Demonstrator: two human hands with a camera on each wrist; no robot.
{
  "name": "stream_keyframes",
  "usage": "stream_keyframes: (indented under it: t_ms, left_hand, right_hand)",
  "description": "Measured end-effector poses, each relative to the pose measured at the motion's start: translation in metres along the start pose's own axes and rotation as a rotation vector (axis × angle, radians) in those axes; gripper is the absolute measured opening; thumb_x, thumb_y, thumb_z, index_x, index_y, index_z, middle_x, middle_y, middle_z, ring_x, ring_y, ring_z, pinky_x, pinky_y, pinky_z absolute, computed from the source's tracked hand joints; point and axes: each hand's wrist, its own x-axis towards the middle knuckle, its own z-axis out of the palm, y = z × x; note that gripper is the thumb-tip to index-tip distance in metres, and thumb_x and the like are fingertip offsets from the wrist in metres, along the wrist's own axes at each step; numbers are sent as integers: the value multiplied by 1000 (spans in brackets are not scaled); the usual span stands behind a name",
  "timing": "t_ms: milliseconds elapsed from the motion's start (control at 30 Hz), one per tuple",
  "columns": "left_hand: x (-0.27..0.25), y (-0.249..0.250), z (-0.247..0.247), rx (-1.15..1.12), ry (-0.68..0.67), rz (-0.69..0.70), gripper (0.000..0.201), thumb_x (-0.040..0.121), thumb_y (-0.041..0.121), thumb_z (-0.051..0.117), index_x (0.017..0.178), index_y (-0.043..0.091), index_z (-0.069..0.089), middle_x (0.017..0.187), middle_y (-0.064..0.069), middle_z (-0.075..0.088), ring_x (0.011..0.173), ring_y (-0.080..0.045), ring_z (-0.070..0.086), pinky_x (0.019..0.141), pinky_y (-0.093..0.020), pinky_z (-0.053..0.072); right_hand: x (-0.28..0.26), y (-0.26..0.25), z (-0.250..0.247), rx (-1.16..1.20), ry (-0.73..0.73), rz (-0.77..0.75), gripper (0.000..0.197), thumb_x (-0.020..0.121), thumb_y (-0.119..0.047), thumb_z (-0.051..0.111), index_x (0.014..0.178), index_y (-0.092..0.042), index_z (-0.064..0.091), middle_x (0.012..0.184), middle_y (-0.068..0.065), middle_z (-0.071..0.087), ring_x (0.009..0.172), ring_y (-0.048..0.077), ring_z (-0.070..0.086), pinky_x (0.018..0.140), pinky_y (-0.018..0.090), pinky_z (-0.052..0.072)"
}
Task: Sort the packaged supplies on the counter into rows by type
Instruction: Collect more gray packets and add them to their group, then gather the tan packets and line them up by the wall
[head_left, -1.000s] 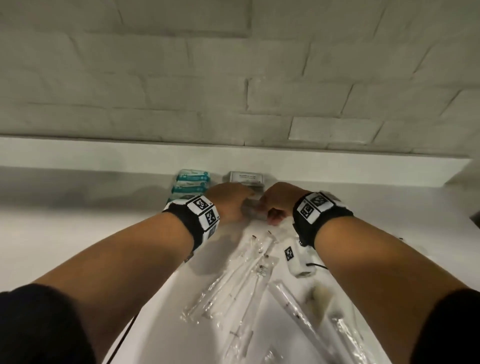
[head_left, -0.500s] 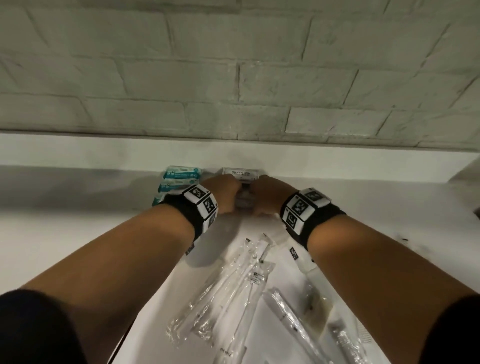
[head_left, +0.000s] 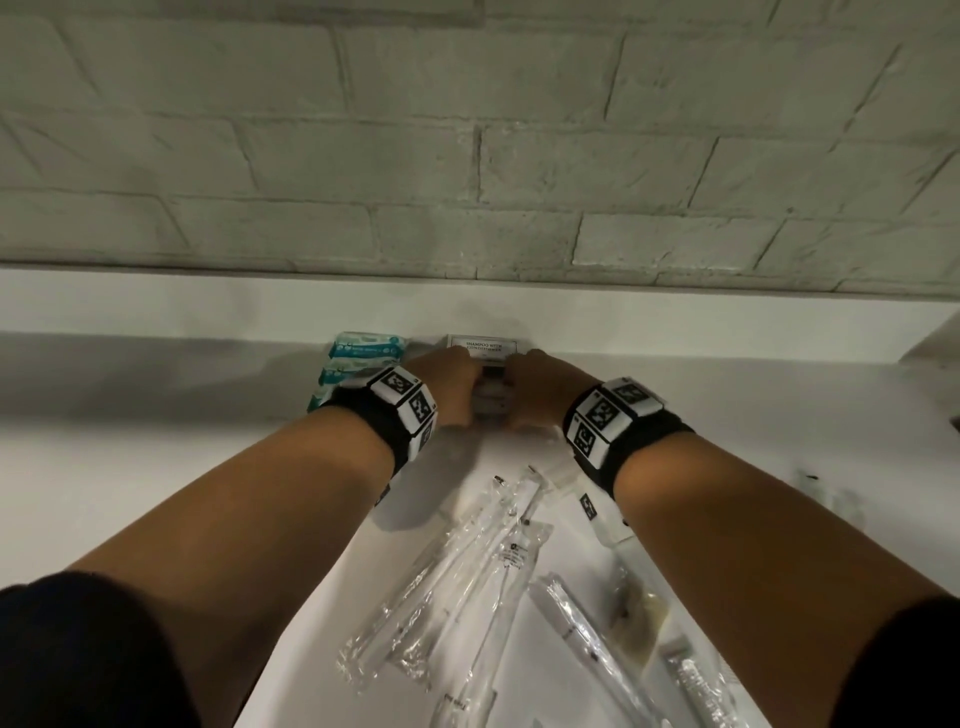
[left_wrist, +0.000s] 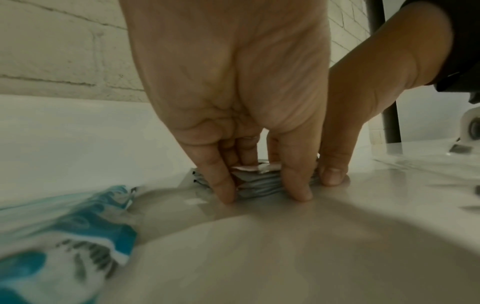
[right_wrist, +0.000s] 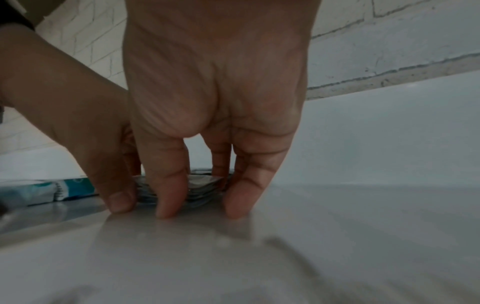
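A small stack of grey sachets (head_left: 491, 397) stands on the white counter (head_left: 156, 467) near the back wall, squeezed between both hands. My left hand (head_left: 457, 384) pinches its left side, fingertips (left_wrist: 226, 197) down on the counter. My right hand (head_left: 535, 389) pinches its right side, as the right wrist view shows around the stack (right_wrist: 202, 188). Just behind lies a sachet labelled shampoo with conditioner (head_left: 485, 347). A row of blue-and-white packets (head_left: 358, 364) lies to the left. Long clear-wrapped packs (head_left: 467, 561) lie loose under my forearms.
A white upstand (head_left: 208, 306) and a grey brick wall (head_left: 467, 156) close off the back. More clear wrapped items (head_left: 587, 634) and a brownish pouch (head_left: 639, 613) lie near the front right. Small objects (head_left: 805, 478) sit at the far right.
Both hands have moved the sachet stack back toward the wall, up to the labelled sachet, and have closed in on it from both sides.
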Motion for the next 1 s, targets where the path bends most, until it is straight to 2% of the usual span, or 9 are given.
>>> stream_keyframes:
  t_ms: [133,267,400,467,533,633,733,867,1000]
  left_hand:
    - [-8,3,1,102,71,-55,49,69,32,68,113,12,58,114,-10,57,106,-32,57,96,-45,44]
    - [-27,6,4,-84,172,-148,67,68,33,77,121,12,44,117,-11,46,102,-34,55,80,-46,52]
    - [-56,30,-10,-126,281,-48,48,81,40,66,115,11,48,114,-14,50,98,-35,57,80,-42,49]
    - [-72,57,-16,-85,232,102,25,86,35,57,98,13,55,107,-14,59,93,-33,60,79,-38,51]
    - [-88,93,-17,-69,135,217,18,87,35,50,83,18,53,95,-10,63,83,-27,61,71,-33,49]
    - [-108,148,-11,-4,-64,231,42,90,56,45,97,18,63,96,-3,63,92,-22,59,69,-29,41]
    - [-121,190,11,100,-178,188,57,83,68,47,109,20,62,103,0,60,99,-24,58,75,-32,45]
    - [-125,202,39,-79,-158,72,64,71,45,72,118,9,49,110,-5,60,99,-27,61,72,-30,46]
    - [-133,204,37,-260,-148,26,44,79,25,67,116,5,55,112,-9,61,101,-26,61,76,-29,49]
  right_hand:
    - [-8,5,-3,101,-7,64,75,71,-22,79,134,-8,42,130,13,49,114,28,56,85,33,48]
    - [-32,17,-12,291,-37,62,73,73,-17,79,134,-10,41,127,12,57,107,26,59,84,33,49]
    - [-76,38,-16,457,25,67,68,82,-22,73,140,-21,38,134,8,52,109,23,57,84,30,48]
    - [-102,54,-12,418,77,75,56,86,-23,67,138,-22,44,137,5,51,107,20,58,78,23,47]
    - [-130,71,-4,360,97,88,43,89,-21,64,131,-19,54,134,6,55,110,20,58,83,21,43]
    - [-171,91,11,425,92,135,24,90,-19,64,113,-19,65,119,4,63,91,11,59,71,12,45]
    - [-205,105,24,272,44,154,23,90,-28,62,112,-26,67,118,-2,63,99,11,57,83,21,43]
    - [-251,115,38,217,-19,169,27,90,-28,61,116,-26,67,123,-4,59,110,15,56,94,28,43]
    - [-273,129,48,177,-15,241,32,91,-24,59,122,-22,63,126,-1,56,112,19,56,95,30,45]
